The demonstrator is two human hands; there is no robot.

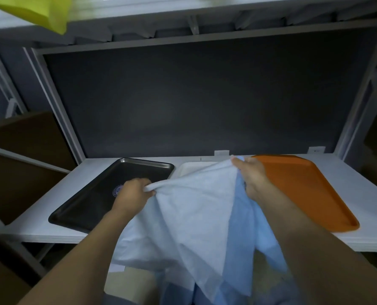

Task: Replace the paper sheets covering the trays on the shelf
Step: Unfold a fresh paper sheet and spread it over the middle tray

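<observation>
Both hands hold a blue paper sheet [194,208] stretched above the trays on the shelf [370,216]
The left hand [134,190] pinches a bunched corner over the black tray [90,208]; the right hand [252,179] grips the far edge beside the orange tray [311,190]. Pulled apart like this, the sheet is probably being opened to cover the white tray [189,167] between them, which it partly hides; its lower end hangs off the shelf front
</observation>
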